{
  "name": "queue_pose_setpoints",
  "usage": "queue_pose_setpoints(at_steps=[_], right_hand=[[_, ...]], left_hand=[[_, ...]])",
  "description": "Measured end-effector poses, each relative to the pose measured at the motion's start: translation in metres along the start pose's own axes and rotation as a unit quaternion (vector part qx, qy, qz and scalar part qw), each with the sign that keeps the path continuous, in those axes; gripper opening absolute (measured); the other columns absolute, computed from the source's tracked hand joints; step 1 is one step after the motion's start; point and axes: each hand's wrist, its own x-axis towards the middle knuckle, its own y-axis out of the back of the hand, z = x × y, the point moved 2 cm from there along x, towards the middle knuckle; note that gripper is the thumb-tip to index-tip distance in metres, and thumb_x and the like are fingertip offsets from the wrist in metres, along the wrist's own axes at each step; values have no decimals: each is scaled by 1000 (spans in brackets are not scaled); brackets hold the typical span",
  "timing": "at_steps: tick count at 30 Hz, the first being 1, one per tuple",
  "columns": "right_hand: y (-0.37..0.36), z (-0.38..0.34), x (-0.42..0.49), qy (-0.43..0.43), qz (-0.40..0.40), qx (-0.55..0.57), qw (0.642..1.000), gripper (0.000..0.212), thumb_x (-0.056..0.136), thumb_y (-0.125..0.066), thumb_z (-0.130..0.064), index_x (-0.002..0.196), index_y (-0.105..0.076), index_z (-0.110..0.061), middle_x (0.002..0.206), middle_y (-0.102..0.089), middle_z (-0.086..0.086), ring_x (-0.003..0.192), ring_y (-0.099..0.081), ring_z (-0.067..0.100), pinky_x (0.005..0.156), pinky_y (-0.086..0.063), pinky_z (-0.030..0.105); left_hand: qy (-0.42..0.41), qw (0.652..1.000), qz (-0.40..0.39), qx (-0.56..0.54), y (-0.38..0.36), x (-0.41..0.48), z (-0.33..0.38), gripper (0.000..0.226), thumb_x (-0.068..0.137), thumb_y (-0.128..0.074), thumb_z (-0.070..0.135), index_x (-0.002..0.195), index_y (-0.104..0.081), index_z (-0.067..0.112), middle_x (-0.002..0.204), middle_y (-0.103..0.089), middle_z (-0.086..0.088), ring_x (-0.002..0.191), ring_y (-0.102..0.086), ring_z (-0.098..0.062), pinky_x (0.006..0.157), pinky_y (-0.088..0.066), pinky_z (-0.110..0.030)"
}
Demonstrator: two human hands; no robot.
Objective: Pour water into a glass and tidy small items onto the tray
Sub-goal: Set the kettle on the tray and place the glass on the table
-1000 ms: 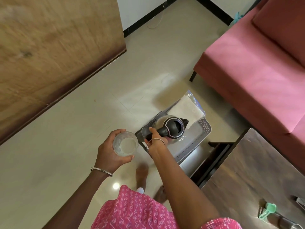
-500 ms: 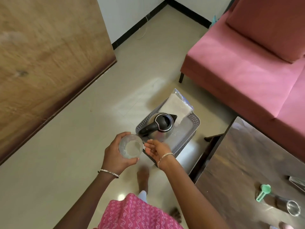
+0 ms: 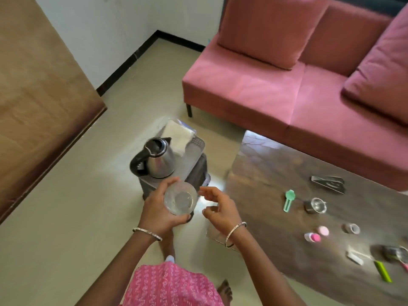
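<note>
**Beige floor, low tray, and a glass held over it**

Beige tiles run from a wooden panel (image 3: 33, 96) across to a pink sofa (image 3: 265, 96), and a person in a pink patterned garment (image 3: 172, 286) stands between them, looking down.

The glass (image 3: 180, 198) is in the left hand (image 3: 162, 208), seen from straight above. The thumb lies along its far side and the other fingers wrap underneath its near side, so the hand is clamped round it. How much water it holds is hard to judge from this angle.

Just to the right of those fingers hangs the right hand (image 3: 218, 206). Its fingers are apart and loosely bent, and they hold nothing. Its fingertips are close to the glass rim. Each wrist wears a thin bangle.

Just beyond the left thumb stands a steel kettle (image 3: 157, 159) with a black handle, upright on the near end of a grey tray (image 3: 196, 151). A white packet (image 3: 177, 138) in clear wrap lies at the tray's far end. The tray rests on something dark and perforated that I cannot identify.

Further right of the right hand's fingers is a dark wooden table (image 3: 265, 173). Scattered on it, well apart from both hands, are:

- a green scoop (image 3: 288, 200)
- a small steel cup (image 3: 315, 205)
- a flat metal piece (image 3: 329, 183)
- a pink cap (image 3: 323, 230)
- a little pink-topped bottle (image 3: 312, 237)
- a green stick (image 3: 383, 271)
</note>
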Motion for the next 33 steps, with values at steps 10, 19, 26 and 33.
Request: queue_pose_setpoints(at_steps=[10,19,26,33], right_hand=[[128,69,-160,49,41,40,997,96,62,-85,-14,143,-38,-35,134,-54,-17,123,-52,-4,99,-49,20],[214,133,-272,49,242,103,964,93,47,-91,-28,132,-54,-27,123,-67,-9,114,-64,9,98,-53,33],[267,179,-326,4,370,85,925,78,48,-90,-24,120,-61,-33,107,-72,-14,99,-69,4,86,-57,40],[335,219,-353,-21,429,83,899,76,50,-88,-26,121,-61,-34,109,-71,-20,102,-67,-2,87,-55,21]], left_hand=[[-101,983,-153,-16,-139,-86,122,83,40,-89,24,116,-55,30,111,-66,13,103,-63,-3,90,-52,-26],[-204,932,-299,-1,-256,-147,223,86,43,-93,23,120,-54,29,109,-66,18,99,-62,4,86,-52,-21],[-261,874,-411,11,-335,-169,275,89,47,-95,23,125,-53,23,115,-63,15,105,-60,4,92,-49,-19],[-284,830,-479,-1,-423,-170,312,95,48,-95,34,131,-49,31,118,-63,20,110,-59,3,98,-49,-27]])
